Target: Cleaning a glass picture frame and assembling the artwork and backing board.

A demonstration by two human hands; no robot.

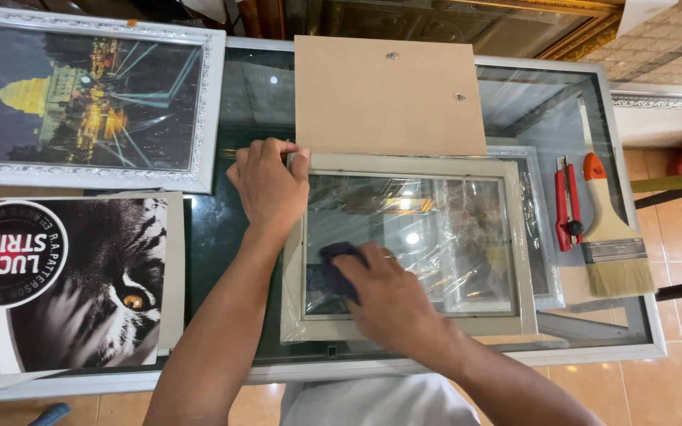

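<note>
A pale grey-white picture frame [524, 244] lies flat on a glass-topped table [222, 229], with clear plastic film over its glass pane [436, 229]. My left hand [268, 188] grips the frame's upper left corner. My right hand [384, 296] presses a dark blue cloth [333, 264] against the pane near its lower left part. A brown backing board [388, 99] with two small metal fittings lies just beyond the frame.
A framed night picture of a lit domed building [80, 99] sits at the far left. A tiger print [96, 284] lies below it. A red utility knife [567, 205] and a wide paintbrush [613, 237] rest at the right. A second frame lies under the first.
</note>
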